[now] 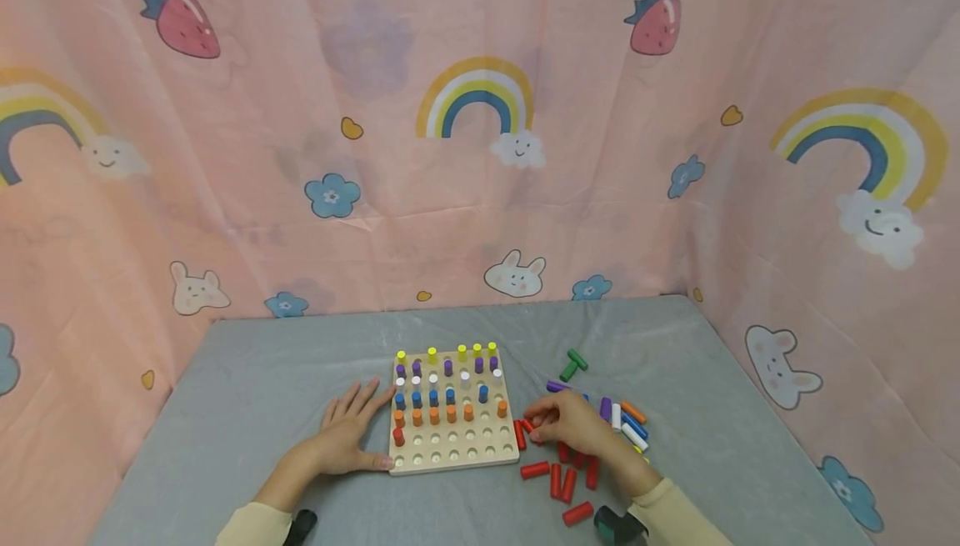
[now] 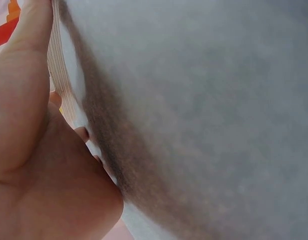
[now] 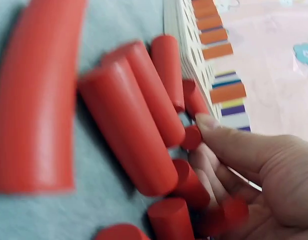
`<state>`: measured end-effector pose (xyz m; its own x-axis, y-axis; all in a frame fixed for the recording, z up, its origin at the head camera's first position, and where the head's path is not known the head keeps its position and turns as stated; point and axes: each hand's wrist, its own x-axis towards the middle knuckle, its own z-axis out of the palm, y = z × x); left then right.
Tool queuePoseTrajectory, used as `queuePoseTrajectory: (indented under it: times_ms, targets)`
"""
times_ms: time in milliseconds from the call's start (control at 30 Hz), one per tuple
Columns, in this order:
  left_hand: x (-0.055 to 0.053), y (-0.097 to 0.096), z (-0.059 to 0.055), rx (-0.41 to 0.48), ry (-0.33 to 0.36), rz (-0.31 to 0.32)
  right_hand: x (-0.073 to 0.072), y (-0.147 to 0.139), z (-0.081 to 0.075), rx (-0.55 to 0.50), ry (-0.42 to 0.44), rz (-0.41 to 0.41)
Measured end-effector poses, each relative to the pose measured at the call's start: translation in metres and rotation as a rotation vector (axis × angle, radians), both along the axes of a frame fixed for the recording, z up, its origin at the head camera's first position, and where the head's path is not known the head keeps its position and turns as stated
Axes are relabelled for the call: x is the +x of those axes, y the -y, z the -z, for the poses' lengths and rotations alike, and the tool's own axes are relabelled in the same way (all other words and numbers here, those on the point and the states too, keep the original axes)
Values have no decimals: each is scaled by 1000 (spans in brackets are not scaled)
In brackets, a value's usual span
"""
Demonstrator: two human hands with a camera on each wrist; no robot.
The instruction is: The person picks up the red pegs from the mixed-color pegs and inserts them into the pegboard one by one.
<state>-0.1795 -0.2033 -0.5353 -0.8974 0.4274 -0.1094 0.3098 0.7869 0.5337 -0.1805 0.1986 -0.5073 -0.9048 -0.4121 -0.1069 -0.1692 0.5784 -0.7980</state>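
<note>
My left hand (image 1: 348, 429) lies with fingers spread and straight against the left side of a wooden pegboard (image 1: 454, 468). Its thumb touches the near left corner, and the fingertips reach the left edge. In the left wrist view the palm stands beside the board's layered side (image 2: 61, 65). Right of the board, my right hand (image 1: 573, 425) pinches a small red peg (image 3: 192, 137) between thumb and fingers. Rows of yellow, purple, white, blue and orange pegs stand upright in the board, with gaps. One red peg (image 1: 398, 437) stands at the left of the second-nearest row.
Several loose red pegs (image 1: 568, 485) lie around and below the right hand. Beyond it are two green pegs (image 1: 576, 359) and a mix of purple, white, blue and orange pegs (image 1: 633, 411). Grey cloth (image 1: 225, 413) covers the table, with a patterned pink curtain (image 1: 255, 237) behind.
</note>
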Motion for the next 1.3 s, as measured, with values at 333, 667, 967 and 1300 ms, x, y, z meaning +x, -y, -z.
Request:
queuePoseTrajectory:
  times_ms: [333, 667, 967, 1300]
  targets:
    - [2, -1, -4, 12, 8, 2, -5, -5, -2, -39, 93, -27]
    - [5, -1, -5, 20, 13, 6, -3, -6, -2, -79, 121, -24]
    - [2, 0, 1, 16, 9, 5, -3, -9, 1, -96, 99, -42]
    - [1, 0, 0, 18, -6, 3, -5, -10, 2, -95, 113, -30]
